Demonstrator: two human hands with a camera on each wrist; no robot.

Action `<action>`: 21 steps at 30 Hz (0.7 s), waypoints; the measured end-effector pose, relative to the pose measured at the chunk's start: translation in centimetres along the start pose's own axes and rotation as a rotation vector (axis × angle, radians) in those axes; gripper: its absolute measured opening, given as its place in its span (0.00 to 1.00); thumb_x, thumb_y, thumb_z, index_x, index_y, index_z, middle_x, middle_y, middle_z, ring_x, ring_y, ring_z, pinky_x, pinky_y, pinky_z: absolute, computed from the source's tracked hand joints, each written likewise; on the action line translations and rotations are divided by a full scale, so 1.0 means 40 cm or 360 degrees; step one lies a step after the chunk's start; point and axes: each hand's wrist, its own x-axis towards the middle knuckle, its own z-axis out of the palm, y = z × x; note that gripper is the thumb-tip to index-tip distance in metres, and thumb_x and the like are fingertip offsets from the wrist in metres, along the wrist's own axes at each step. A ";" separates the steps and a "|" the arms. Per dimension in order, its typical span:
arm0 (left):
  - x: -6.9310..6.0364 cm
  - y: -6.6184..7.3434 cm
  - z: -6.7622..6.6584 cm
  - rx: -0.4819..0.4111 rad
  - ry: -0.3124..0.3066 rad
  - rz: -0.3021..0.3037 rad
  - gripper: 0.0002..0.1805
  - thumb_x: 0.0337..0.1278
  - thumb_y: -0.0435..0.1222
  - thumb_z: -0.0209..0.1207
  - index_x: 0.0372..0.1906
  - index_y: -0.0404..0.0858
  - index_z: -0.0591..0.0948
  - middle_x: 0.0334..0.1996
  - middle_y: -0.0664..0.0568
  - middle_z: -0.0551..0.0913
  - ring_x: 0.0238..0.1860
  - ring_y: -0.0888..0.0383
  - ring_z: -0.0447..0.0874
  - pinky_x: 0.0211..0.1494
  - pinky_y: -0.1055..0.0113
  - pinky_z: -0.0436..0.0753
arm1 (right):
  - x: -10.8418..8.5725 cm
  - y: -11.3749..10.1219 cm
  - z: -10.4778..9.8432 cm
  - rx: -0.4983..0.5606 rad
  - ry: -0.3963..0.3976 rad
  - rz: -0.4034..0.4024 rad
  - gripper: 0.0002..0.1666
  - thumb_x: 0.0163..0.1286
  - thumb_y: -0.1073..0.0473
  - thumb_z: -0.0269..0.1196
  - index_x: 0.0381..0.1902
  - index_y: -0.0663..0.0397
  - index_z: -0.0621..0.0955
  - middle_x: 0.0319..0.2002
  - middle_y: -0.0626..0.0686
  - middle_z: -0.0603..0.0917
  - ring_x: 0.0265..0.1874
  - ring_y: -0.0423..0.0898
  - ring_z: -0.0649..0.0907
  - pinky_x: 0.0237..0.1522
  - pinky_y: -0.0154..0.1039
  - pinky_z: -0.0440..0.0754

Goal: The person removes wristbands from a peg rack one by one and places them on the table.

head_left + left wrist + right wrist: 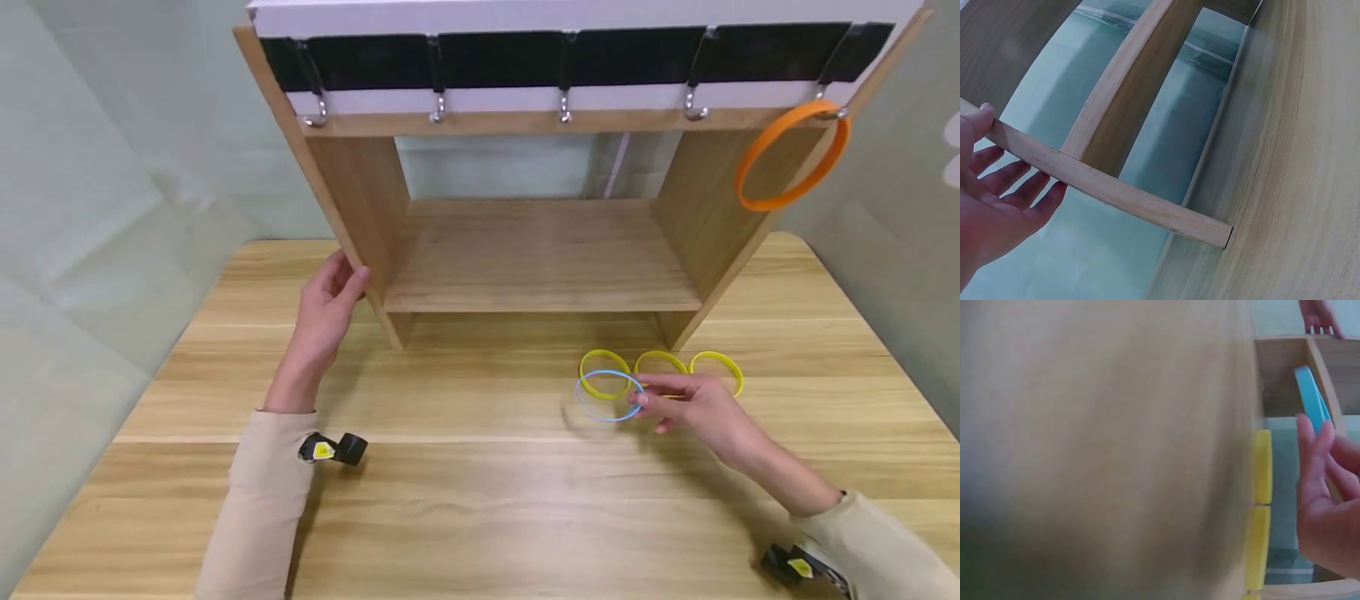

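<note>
A wooden shelf unit (540,258) stands on the table. My left hand (322,312) grips its left side panel (318,187); in the left wrist view the thumb is on one face of the panel (1141,205) and the fingers are on the other. My right hand (708,412) pinches a thin blue ring (606,372) between thumb and fingers, held above the table in front of the shelf. Three yellow rings (716,354) lie in a row behind and beneath this hand, partly hidden by it. In the right wrist view the blue ring (1312,400) appears edge-on.
Several metal hooks (564,115) line the shelf's top front over a black strip (498,62). An orange ring (846,146) hangs on the rightmost hook. The wooden table (480,517) extends in front, and pale cloth (90,208) surrounds it.
</note>
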 end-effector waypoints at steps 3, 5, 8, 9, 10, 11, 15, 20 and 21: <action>0.004 0.000 0.003 -0.0009 0.0001 0.0001 0.28 0.73 0.38 0.49 0.73 0.34 0.60 0.68 0.40 0.66 0.63 0.48 0.68 0.65 0.54 0.71 | -0.008 0.014 -0.005 0.0001 -0.0140 0.0115 0.28 0.66 0.64 0.65 0.58 0.78 0.73 0.42 0.61 0.86 0.34 0.46 0.87 0.32 0.41 0.85; 0.005 0.001 0.003 -0.0017 0.0009 -0.0004 0.28 0.73 0.38 0.49 0.73 0.33 0.60 0.68 0.39 0.66 0.63 0.48 0.68 0.65 0.54 0.71 | -0.011 0.020 -0.008 0.0007 -0.0199 0.0162 0.28 0.66 0.63 0.65 0.58 0.77 0.73 0.43 0.62 0.86 0.35 0.47 0.87 0.32 0.42 0.86; 0.003 0.001 0.000 -0.0010 0.0023 -0.0015 0.28 0.73 0.37 0.49 0.73 0.33 0.60 0.68 0.39 0.65 0.64 0.48 0.68 0.65 0.54 0.71 | -0.010 0.024 -0.010 0.0016 -0.0252 0.0200 0.28 0.66 0.63 0.65 0.58 0.77 0.73 0.43 0.62 0.85 0.35 0.49 0.87 0.33 0.43 0.86; 0.003 0.001 0.000 -0.0011 0.0025 -0.0014 0.28 0.73 0.37 0.49 0.73 0.33 0.60 0.68 0.39 0.65 0.64 0.47 0.67 0.65 0.53 0.71 | -0.010 0.025 -0.010 0.0021 -0.0258 0.0216 0.27 0.66 0.63 0.65 0.58 0.77 0.74 0.43 0.62 0.85 0.35 0.49 0.87 0.33 0.43 0.86; 0.003 0.001 -0.001 -0.0010 0.0023 -0.0011 0.28 0.73 0.37 0.49 0.73 0.33 0.60 0.68 0.39 0.65 0.64 0.47 0.67 0.65 0.53 0.71 | -0.009 0.026 -0.010 0.0024 -0.0265 0.0224 0.27 0.66 0.63 0.64 0.58 0.77 0.74 0.43 0.63 0.85 0.35 0.50 0.87 0.32 0.43 0.86; 0.003 0.001 -0.001 -0.0008 0.0019 -0.0008 0.28 0.73 0.38 0.48 0.73 0.33 0.60 0.68 0.39 0.65 0.64 0.47 0.67 0.65 0.53 0.71 | -0.009 0.027 -0.010 0.0033 -0.0271 0.0236 0.27 0.66 0.64 0.64 0.58 0.77 0.73 0.42 0.63 0.85 0.35 0.50 0.87 0.32 0.43 0.86; 0.003 0.002 0.000 -0.0008 -0.0003 0.0008 0.28 0.73 0.38 0.48 0.73 0.34 0.60 0.69 0.40 0.64 0.65 0.47 0.66 0.65 0.53 0.70 | -0.008 0.029 -0.011 0.0041 -0.0277 0.0278 0.27 0.67 0.64 0.64 0.58 0.77 0.73 0.40 0.63 0.85 0.35 0.51 0.87 0.32 0.44 0.86; 0.001 0.002 -0.002 0.0005 -0.0023 0.0016 0.29 0.74 0.39 0.48 0.74 0.36 0.59 0.69 0.41 0.64 0.66 0.47 0.65 0.66 0.52 0.69 | -0.005 0.025 -0.005 0.0004 -0.0273 0.0285 0.27 0.66 0.63 0.65 0.58 0.76 0.73 0.40 0.61 0.84 0.34 0.54 0.87 0.31 0.45 0.86; 0.001 0.002 -0.002 0.0003 -0.0025 0.0016 0.29 0.74 0.39 0.48 0.74 0.36 0.59 0.69 0.41 0.64 0.66 0.47 0.65 0.66 0.52 0.69 | -0.005 0.024 -0.004 -0.0010 -0.0270 0.0277 0.27 0.66 0.64 0.65 0.58 0.76 0.73 0.40 0.60 0.84 0.34 0.54 0.87 0.31 0.45 0.86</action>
